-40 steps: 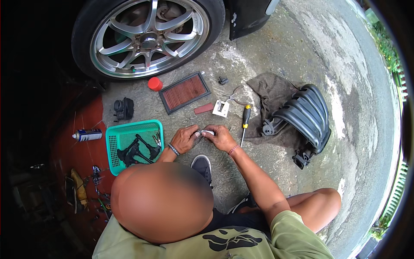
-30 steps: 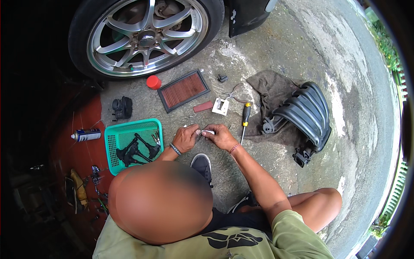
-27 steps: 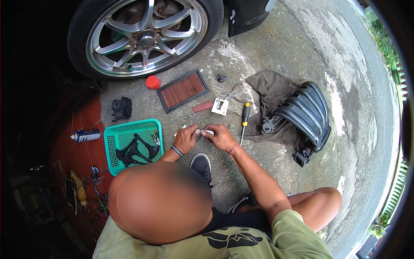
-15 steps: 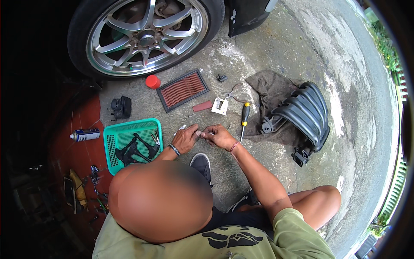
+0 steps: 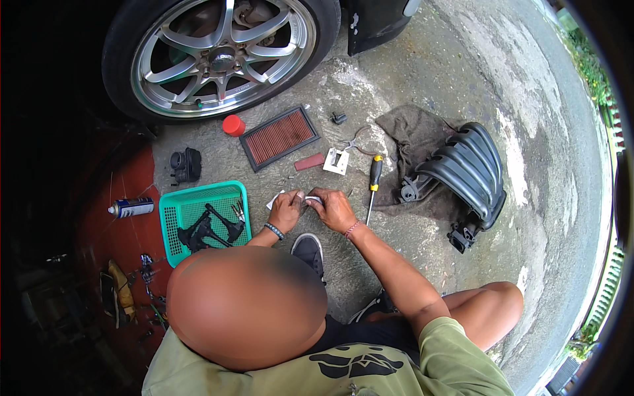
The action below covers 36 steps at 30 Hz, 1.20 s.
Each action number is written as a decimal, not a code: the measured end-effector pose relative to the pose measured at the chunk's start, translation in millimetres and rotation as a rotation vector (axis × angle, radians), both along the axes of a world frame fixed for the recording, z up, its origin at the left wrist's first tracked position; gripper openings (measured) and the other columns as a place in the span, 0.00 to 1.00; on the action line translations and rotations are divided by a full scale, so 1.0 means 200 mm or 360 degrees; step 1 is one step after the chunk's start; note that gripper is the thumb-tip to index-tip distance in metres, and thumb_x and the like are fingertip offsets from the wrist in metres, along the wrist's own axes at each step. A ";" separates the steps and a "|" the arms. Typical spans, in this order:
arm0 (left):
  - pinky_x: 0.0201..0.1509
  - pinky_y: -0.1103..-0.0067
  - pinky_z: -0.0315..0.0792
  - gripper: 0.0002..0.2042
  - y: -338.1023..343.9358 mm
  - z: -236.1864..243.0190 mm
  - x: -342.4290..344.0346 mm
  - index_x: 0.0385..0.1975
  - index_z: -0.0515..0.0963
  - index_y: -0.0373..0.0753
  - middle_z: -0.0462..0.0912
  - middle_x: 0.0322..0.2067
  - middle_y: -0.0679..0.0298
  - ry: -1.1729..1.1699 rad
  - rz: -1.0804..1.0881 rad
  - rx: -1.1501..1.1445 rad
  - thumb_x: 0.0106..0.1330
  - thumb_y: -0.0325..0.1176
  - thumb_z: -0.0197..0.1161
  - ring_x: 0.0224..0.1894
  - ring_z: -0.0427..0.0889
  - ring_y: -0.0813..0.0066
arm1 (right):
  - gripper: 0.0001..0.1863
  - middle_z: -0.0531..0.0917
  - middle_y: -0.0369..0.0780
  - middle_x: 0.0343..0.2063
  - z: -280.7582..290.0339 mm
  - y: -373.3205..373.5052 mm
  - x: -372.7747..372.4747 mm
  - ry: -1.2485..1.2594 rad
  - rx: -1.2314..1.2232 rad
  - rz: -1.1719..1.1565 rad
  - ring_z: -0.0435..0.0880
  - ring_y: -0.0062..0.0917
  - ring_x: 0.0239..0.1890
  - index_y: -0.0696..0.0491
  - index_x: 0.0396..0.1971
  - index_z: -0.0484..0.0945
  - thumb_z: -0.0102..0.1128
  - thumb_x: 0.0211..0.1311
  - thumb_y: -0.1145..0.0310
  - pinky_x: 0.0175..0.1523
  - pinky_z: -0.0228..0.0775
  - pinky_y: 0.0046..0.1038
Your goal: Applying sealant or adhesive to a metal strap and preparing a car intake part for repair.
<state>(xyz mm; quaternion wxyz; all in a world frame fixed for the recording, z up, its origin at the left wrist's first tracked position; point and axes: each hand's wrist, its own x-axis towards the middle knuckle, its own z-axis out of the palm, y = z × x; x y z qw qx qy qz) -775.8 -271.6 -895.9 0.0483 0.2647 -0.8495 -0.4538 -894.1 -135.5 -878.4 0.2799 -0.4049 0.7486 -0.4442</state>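
Note:
My left hand (image 5: 284,211) is closed on a small part that I cannot make out, with a white piece (image 5: 273,197) showing at its outer side. My right hand (image 5: 333,208) pinches a small white piece (image 5: 314,199) against it, fingertips nearly meeting the left's. Just right of the hands lies a yellow-and-black screwdriver (image 5: 375,174). Beyond them are a maroon strip (image 5: 309,161) and a white plate with a cut-out (image 5: 335,167). Left of them, a green basket (image 5: 168,220) holds black coil-like parts (image 5: 197,234) and spark plugs (image 5: 239,212).
Car wheel (image 5: 221,59), air filter (image 5: 280,136), red cap (image 5: 234,125), pliers (image 5: 362,146), small black fitting (image 5: 339,118), black housing (image 5: 185,165), intake manifold (image 5: 465,171) on a dark cloth (image 5: 406,125), spray can (image 5: 131,208), tools (image 5: 148,270) on red tiles.
My hands stay together and shift only slightly, fingers re-angled on the small pieces. The white piece at my left hand's outer side shows more. The objects on the ground stay put.

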 end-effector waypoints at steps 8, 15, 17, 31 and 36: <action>0.12 0.76 0.50 0.18 -0.03 0.02 -0.02 0.19 0.68 0.39 0.62 0.10 0.67 -0.0552 0.0658 0.1769 0.72 0.41 0.49 0.07 0.57 0.77 | 0.08 0.83 0.45 0.32 -0.08 0.04 0.02 0.0537 -0.0212 0.0130 0.82 0.40 0.36 0.55 0.37 0.80 0.60 0.60 0.68 0.42 0.75 0.37; 0.12 0.80 0.52 0.20 -0.08 0.07 -0.04 0.24 0.68 0.40 0.66 0.12 0.66 -0.0756 0.0448 0.1669 0.75 0.48 0.47 0.09 0.61 0.77 | 0.08 0.84 0.42 0.31 -0.08 0.04 0.01 0.0605 -0.0264 0.0068 0.83 0.37 0.35 0.53 0.36 0.81 0.61 0.59 0.67 0.43 0.74 0.35; 0.13 0.79 0.56 0.18 -0.08 0.07 -0.05 0.27 0.69 0.39 0.68 0.14 0.66 -0.0490 0.0343 0.1467 0.75 0.46 0.46 0.11 0.65 0.76 | 0.08 0.84 0.42 0.31 -0.08 0.04 0.01 0.0555 -0.0254 0.0040 0.83 0.38 0.35 0.53 0.36 0.82 0.62 0.59 0.66 0.43 0.74 0.35; 0.29 0.67 0.71 0.16 -0.06 -0.09 -0.05 0.26 0.72 0.32 0.77 0.18 0.52 -0.0419 0.0125 0.0550 0.73 0.37 0.48 0.21 0.80 0.59 | 0.08 0.85 0.43 0.31 -0.09 0.06 0.03 0.0359 -0.0141 -0.0321 0.84 0.38 0.35 0.55 0.33 0.85 0.66 0.56 0.68 0.42 0.74 0.34; 0.40 0.65 0.74 0.13 -0.13 -0.17 -0.05 0.27 0.75 0.33 0.80 0.24 0.53 -0.0424 0.0069 0.0251 0.69 0.37 0.54 0.30 0.80 0.51 | 0.09 0.85 0.44 0.31 -0.12 0.09 -0.02 0.0133 -0.0099 -0.0503 0.84 0.37 0.34 0.57 0.35 0.85 0.67 0.56 0.69 0.40 0.75 0.30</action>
